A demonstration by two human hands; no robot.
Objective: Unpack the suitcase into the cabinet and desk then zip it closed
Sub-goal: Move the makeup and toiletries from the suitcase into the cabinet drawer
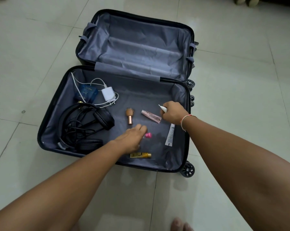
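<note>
a: bare toes (181, 224) sit at the bottom edge on the tiled floor (32, 39), nearest of all. past them, what's the biggest thing?

b: the suitcase (190, 52), lying open on the floor, both halves flat. the far half shows only its grey lining. the near half holds everything that's left.

a: so how far along is the unpacking?

b: partway, i'd judge. one half looks cleared, but the headphones (84, 124) with their tangled cord, a blue box (87, 94), and a white charger (108, 94) with its cable lie in the near half's left side. neither cabinet nor desk is in view.

a: and the small stuff?

b: a white tube (170, 135) near the right wall, a pink tube (151, 116), a gold tube (140, 155) by the near rim, a rose-gold bottle (129, 115), a little pink item (148, 135).

a: the hands?

b: the right hand (173, 113) is curled round a small white-tipped tube (163, 108), just above the pink tube. the left hand (132, 138) reaches down by the little pink item; its fingertips are blurred, so i cannot tell whether it grips yet.

a: zipping?

b: not yet possible; the emptying comes first.
</note>
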